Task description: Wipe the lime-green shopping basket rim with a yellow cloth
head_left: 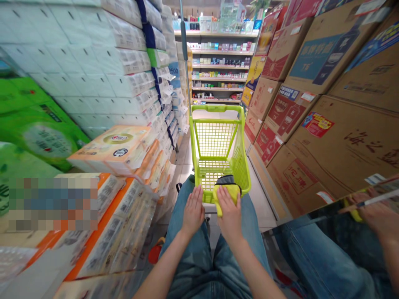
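Head view: I see both hands on my knees, with the cart straight ahead.
Right hand (230, 212): flat, fingers stretched out, pressing on the yellow cloth (234, 192); not closed around it.
Yellow cloth: on the right knee of the jeans (199, 257), its far edge touching the cart's near rim.
Left hand (193, 208): flat and spread, holding nothing, just beside the cloth.
Green cart (215, 109): plastic mesh, a dark pouch (227, 180) at its near edge.
Left side: stacked tissue packs (118, 147).
Right side: cardboard boxes (343, 145).
Far end: store shelves (218, 62).
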Motion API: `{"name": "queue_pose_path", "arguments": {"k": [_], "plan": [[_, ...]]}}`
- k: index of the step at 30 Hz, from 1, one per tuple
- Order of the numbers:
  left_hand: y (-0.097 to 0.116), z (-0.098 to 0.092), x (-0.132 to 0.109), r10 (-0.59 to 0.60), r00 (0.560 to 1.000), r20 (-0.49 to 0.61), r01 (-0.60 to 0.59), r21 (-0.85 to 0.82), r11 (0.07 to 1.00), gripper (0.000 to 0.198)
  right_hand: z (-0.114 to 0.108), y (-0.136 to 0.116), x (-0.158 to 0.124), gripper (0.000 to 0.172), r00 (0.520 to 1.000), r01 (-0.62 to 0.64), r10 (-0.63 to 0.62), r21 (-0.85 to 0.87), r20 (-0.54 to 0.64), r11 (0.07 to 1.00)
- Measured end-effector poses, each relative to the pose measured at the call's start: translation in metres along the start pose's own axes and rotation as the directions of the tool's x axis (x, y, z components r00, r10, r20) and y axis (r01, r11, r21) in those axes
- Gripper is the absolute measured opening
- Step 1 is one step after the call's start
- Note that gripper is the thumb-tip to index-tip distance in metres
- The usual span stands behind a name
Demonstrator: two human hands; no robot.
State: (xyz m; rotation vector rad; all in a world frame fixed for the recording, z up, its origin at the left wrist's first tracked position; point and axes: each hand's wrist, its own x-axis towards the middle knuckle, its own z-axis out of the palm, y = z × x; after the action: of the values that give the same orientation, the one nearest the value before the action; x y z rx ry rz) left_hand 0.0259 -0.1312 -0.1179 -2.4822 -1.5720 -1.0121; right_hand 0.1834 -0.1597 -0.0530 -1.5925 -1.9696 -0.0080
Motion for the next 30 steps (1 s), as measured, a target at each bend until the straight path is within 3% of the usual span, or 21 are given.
{"name": "queue_pose_path", "arguments": {"k": [3,6,10,14,16,19,22,26,30], "plan": [[0.000,-0.005,0.000,0.011,1.000,0.022,-0.011,-0.009,1.000,0.075,0.013,-0.032,0.010,0.066,0.998,0.056,-0.058,0.068,0.038,0.996],[0.001,-0.007,0.001,0.009,1.000,0.022,-0.008,-0.009,1.000,0.072,0.006,-0.027,0.009,0.068,0.990,0.104,-0.111,0.084,0.083,0.991],[0.004,-0.005,0.001,0.006,1.000,-0.001,-0.006,0.004,1.000,0.069,-0.021,0.026,-0.007,0.080,0.986,0.140,-0.140,0.014,0.090,0.990],[0.006,0.001,0.000,-0.008,1.000,-0.011,0.008,-0.001,1.000,0.072,-0.041,0.088,-0.018,0.077,0.999,0.004,-0.007,-0.079,-0.041,0.997],[0.007,0.004,0.000,-0.015,1.000,-0.019,0.015,-0.004,1.000,0.075,-0.042,0.099,-0.019,0.074,0.994,-0.056,0.049,-0.074,-0.093,0.996],[0.006,0.007,0.000,-0.022,0.999,-0.033,0.022,0.003,1.000,0.079,-0.033,0.077,-0.016,0.076,0.992,-0.088,0.083,-0.054,-0.094,0.995],[0.002,0.007,-0.001,-0.015,0.999,-0.036,0.016,0.015,1.000,0.080,-0.015,0.028,-0.008,0.078,0.999,-0.046,0.046,-0.020,-0.018,0.999],[-0.003,0.001,-0.001,0.028,1.000,-0.006,-0.027,0.014,1.000,0.075,0.007,-0.027,0.008,0.069,0.997,0.029,-0.034,0.066,0.068,0.997],[-0.002,-0.006,-0.001,0.020,0.999,0.028,-0.020,0.005,1.000,0.074,0.008,-0.034,0.013,0.066,0.991,0.078,-0.091,0.121,0.103,0.990]]}}
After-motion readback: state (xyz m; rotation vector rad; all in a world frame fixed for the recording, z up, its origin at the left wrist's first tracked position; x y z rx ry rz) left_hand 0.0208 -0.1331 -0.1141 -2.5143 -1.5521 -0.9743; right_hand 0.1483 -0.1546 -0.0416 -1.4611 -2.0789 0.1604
